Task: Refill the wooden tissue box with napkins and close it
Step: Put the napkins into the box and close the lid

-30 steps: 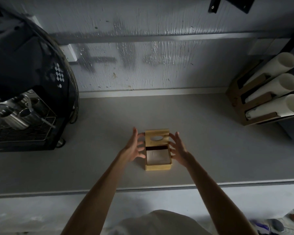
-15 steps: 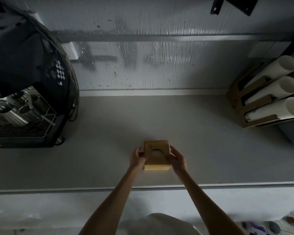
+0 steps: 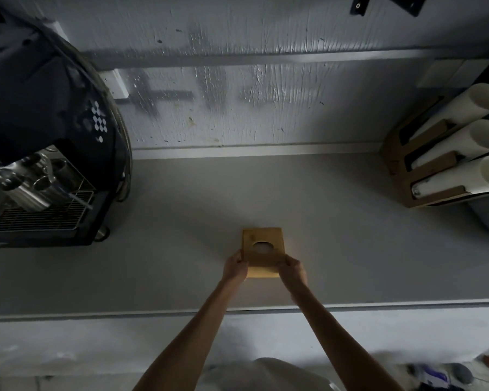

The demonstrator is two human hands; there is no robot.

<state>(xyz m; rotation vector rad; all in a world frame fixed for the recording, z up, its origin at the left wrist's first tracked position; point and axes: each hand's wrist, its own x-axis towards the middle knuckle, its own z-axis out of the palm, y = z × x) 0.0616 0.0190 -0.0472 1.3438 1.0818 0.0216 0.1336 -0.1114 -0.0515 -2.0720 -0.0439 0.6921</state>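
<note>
A wooden tissue box (image 3: pixel 263 251) is sitting on the grey worktop (image 3: pixel 350 235), near its front edge and roughly midway along it. Its flat lid (image 3: pixel 274 235) is lying across the top, with an oval opening (image 3: pixel 261 247) near the middle showing something pale inside; whether the lid is fully seated cannot be told from this angle. The person is reaching forward with both bare arms. The left hand (image 3: pixel 235 268) is gripping the box at its near left corner, its fingers (image 3: pixel 239 256) curled closed against the wood. The right hand (image 3: pixel 292 269) is gripping the near right corner in the same way, fingers wrapped tight on the box's edge. The two hands are facing each other with the front wall of the box showing between them.

On the left of the worktop, well apart from the box, a black espresso machine (image 3: pixel 40 136) is standing with its metal drip grate (image 3: pixel 40 218) facing the box's side. At the far right, a cardboard holder (image 3: pixel 407 176) is carrying three white tubes (image 3: pixel 463 142) lying stacked and tilted. A rough painted wall (image 3: pixel 251 108) is rising behind the worktop.
</note>
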